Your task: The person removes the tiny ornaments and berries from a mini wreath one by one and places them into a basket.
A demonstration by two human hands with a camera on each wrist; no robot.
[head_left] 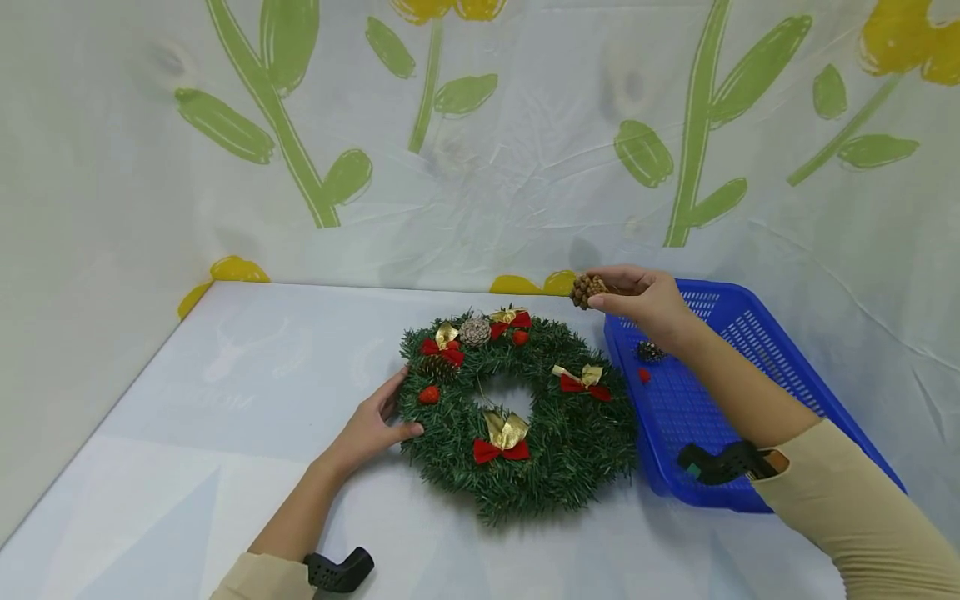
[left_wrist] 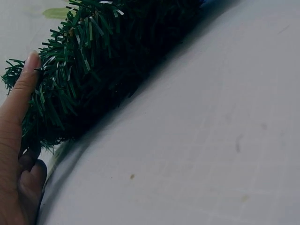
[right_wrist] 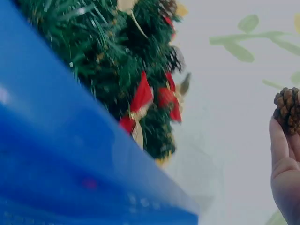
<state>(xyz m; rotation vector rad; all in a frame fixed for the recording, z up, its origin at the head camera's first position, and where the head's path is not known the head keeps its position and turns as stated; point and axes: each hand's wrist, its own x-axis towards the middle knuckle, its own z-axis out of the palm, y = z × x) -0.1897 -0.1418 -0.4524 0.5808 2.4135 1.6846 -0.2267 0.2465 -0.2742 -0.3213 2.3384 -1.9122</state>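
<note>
In the head view a green wreath (head_left: 570, 450) lies on the white table with red-and-gold bows (head_left: 502, 437), a pale pine cone (head_left: 475, 332), a brown pine cone (head_left: 438, 367) and small red balls (head_left: 429, 395). My left hand (head_left: 378, 421) grips the wreath's left edge, thumb across the needles; the wrist view shows the thumb (left_wrist: 23, 89) on top and the other fingers partly hidden below. My right hand (head_left: 648, 304) pinches a brown pine cone (head_left: 588, 292) between thumb and fingers, raised above the wreath's back right; it also appears at the right wrist view's edge.
To the right of the wreath stands a blue plastic basket (head_left: 686, 433), close against it. Inside are a dark pine cone (head_left: 649, 352) and a small red ball (head_left: 644, 376). A white cloth wall (head_left: 525, 200) with printed leaves and flowers rises behind the table.
</note>
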